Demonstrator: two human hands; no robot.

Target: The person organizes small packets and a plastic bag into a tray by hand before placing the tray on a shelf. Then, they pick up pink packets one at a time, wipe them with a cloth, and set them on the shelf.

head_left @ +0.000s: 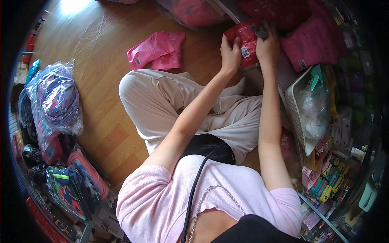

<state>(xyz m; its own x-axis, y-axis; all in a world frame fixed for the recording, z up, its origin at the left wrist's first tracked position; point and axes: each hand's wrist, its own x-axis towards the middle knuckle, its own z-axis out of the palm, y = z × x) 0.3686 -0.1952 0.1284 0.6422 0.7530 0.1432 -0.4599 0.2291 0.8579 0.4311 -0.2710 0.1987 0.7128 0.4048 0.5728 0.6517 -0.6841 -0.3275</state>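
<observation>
Both my hands are on a red plastic packet [244, 35] with a white barcode label, held above the floor ahead of my knees. My left hand [231, 56] grips its left edge, thumb on the front. My right hand [267, 46] is closed at its right edge. By the right fingers there is a small dark grey item [261, 31] whose kind I cannot make out. Right of that hand lies a pink packet [310, 44] with a barcode, next to darker red packaging [279, 12]. Two overlapping pink packets [150, 49] rest on the floor to the left.
Wooden flooring [101, 56] spreads out on the left. Plastic-wrapped bags [56, 97] are stacked along the left side. A white basket [295, 115] holding clear plastic stands to my right, close to shelves with small colourful goods [330, 178]. At the top is a large clear bag [190, 12] with pink contents.
</observation>
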